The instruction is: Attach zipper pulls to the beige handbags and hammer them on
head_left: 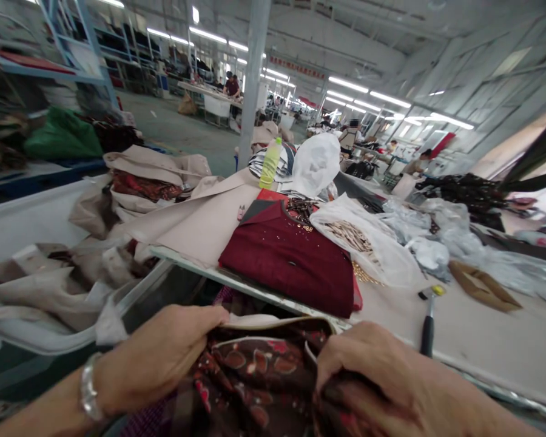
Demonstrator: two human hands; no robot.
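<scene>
A garment (255,382) with a dark brown lining printed with red and tan flowers hangs open in front of me, a pale band along its upper edge. My left hand (159,349), a silver bracelet at its wrist, pinches the left end of that edge. At the other end my right hand (377,358) is closed on the garment, fingers curled into the lining. Just beyond, a folded dark red cloth (291,261) lies on the table (186,230), with small gold pieces and a dark heap of small parts on it. The garment's lower part is out of frame.
Right of the cloth lie a white plastic bag (391,255) of small tan pieces, a hammer (428,321) and an open brown paper bag (485,285). A yellow-green bottle (270,164) stands behind. At left, a white bin (36,203) holds beige garments (59,285). A pillar (253,79) rises beyond the table.
</scene>
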